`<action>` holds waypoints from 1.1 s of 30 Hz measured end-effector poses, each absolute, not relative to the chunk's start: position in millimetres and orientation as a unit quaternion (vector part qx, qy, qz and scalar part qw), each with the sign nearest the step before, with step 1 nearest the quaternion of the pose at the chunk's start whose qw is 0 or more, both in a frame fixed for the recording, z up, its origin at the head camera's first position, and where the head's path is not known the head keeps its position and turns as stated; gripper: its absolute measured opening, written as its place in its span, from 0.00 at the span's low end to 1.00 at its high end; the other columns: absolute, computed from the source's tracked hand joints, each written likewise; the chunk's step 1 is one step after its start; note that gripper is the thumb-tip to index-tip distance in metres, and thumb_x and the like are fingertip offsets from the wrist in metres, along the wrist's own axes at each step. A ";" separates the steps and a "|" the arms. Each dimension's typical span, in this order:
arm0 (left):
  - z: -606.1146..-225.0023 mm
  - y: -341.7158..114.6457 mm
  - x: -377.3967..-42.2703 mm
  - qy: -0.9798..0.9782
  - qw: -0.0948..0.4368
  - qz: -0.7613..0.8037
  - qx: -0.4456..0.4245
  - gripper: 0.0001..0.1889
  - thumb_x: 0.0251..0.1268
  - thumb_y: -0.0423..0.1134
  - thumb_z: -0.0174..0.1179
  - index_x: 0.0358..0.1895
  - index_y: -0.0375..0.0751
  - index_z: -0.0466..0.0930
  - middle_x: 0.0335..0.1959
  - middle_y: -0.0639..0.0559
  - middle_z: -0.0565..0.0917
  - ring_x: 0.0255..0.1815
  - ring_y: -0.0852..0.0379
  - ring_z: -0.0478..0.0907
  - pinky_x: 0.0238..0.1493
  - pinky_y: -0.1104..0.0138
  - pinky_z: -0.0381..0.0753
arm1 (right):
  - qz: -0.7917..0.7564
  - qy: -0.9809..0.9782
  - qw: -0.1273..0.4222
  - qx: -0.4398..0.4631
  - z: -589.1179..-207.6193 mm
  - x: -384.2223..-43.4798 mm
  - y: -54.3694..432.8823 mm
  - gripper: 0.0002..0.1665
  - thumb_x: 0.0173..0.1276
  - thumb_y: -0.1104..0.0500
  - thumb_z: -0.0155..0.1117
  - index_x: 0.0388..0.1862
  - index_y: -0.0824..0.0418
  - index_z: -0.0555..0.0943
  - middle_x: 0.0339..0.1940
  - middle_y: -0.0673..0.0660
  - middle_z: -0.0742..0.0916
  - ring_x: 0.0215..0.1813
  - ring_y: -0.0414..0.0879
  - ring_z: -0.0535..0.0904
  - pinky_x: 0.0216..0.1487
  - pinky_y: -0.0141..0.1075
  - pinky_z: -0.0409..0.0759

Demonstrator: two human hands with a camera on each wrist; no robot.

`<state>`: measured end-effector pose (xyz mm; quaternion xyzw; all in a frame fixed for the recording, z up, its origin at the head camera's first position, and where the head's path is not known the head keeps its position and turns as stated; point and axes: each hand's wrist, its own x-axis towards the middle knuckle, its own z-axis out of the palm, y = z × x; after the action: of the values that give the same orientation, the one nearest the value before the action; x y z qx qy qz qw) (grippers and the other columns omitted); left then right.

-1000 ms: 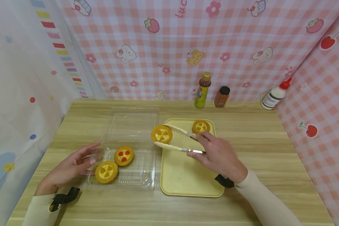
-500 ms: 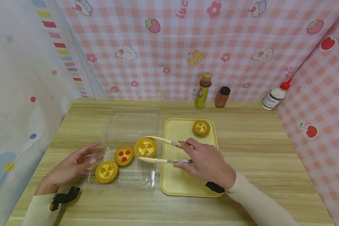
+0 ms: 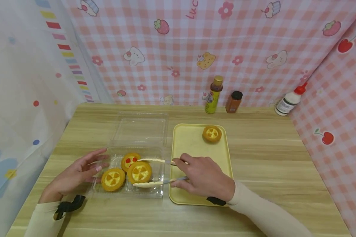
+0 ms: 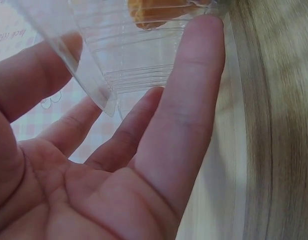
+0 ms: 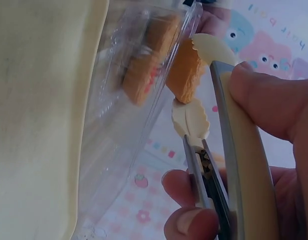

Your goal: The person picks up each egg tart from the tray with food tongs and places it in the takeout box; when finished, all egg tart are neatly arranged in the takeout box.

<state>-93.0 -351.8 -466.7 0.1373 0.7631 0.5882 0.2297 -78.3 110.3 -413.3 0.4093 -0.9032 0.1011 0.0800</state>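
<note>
My right hand (image 3: pixel 206 177) grips food tongs (image 3: pixel 148 184) with pale scalloped tips. Between the tips is a round egg tart (image 3: pixel 139 171) with orange wedges on top, held above the clear plastic container (image 3: pixel 158 194). Inside the container sit a tart with red pieces (image 3: pixel 130 158), partly hidden by the held tart, and another orange-wedge tart (image 3: pixel 112 179). In the right wrist view, the held tart (image 5: pixel 186 75) stands above the container's rim. My left hand (image 3: pixel 74 174) rests at the container's left side, its fingers (image 4: pixel 181 110) extended along the clear wall (image 4: pixel 139 82).
A yellow tray (image 3: pixel 181 141) lies right of the container, bearing one tart (image 3: pixel 212 134) at its far right. The container's clear lid (image 3: pixel 142 128) lies folded back. Along the rear edge stand a yellow-labelled bottle (image 3: pixel 212 97), a black-capped jar (image 3: pixel 233 102) and a red-tipped white bottle (image 3: pixel 289 100).
My right hand has moved left and toward me, carrying the tart in the tongs from the tray's left edge to over the container. The left hand has stayed in place.
</note>
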 end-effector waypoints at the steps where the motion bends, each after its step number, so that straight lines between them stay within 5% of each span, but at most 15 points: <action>1: -466.7 -352.0 -93.0 0.764 0.230 0.587 0.136 0.32 0.87 0.36 0.49 0.86 0.42 0.49 0.73 0.64 0.73 0.66 0.71 0.79 0.50 0.56 0.90 | 0.098 -0.903 0.077 0.412 -413.5 -78.1 107.9 0.41 0.70 0.25 0.63 0.67 0.53 0.82 0.43 0.47 0.83 0.21 0.35 0.70 0.19 0.29 0.67; 26: -464.2 -350.2 -93.3 0.766 0.233 0.585 0.130 0.32 0.87 0.37 0.49 0.86 0.44 0.50 0.73 0.65 0.73 0.66 0.71 0.79 0.50 0.56 0.90 | 0.087 -0.907 -0.027 0.411 -409.9 -95.5 88.5 0.46 0.70 0.23 0.61 0.69 0.57 0.82 0.56 0.52 0.87 0.26 0.37 0.75 0.26 0.33 0.77; 33: -463.3 -349.8 -93.1 0.763 0.237 0.587 0.133 0.32 0.88 0.36 0.48 0.86 0.43 0.49 0.74 0.63 0.72 0.66 0.71 0.79 0.51 0.55 0.90 | 0.142 -0.916 0.008 0.374 -406.2 -99.7 105.2 0.44 0.69 0.24 0.65 0.69 0.55 0.82 0.53 0.48 0.86 0.26 0.35 0.74 0.27 0.32 0.75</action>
<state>-93.1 -349.8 -463.3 0.1327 0.7627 0.5870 0.2369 -99.7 105.2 -406.2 0.3742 -0.9164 0.1417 0.0084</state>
